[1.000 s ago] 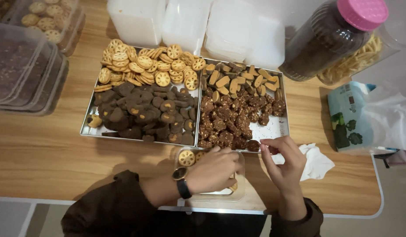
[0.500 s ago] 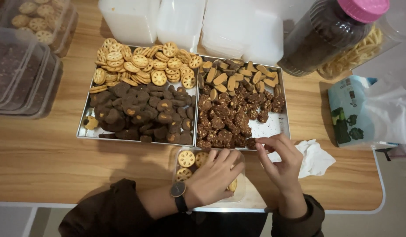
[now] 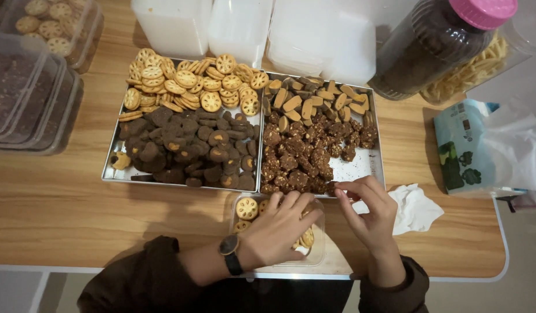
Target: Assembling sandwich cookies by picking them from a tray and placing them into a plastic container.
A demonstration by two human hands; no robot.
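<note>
Left hand (image 3: 279,229) lies flat, fingers spread, over the clear box (image 3: 317,255) of round biscuits at the bench (image 3: 53,208) edge, steadying it; right hand (image 3: 366,211) pinches a dark cookie at the right tray (image 3: 366,168) rim.

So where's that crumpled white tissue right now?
In the head view, the crumpled white tissue lies on the wooden table, just right of the right hand and below the right metal tray's corner.

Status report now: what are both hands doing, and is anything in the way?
Left hand flat over clear box of round cookies. Right hand pinching at edge of right tray. White tissue beside right hand; nothing blocking.
</note>
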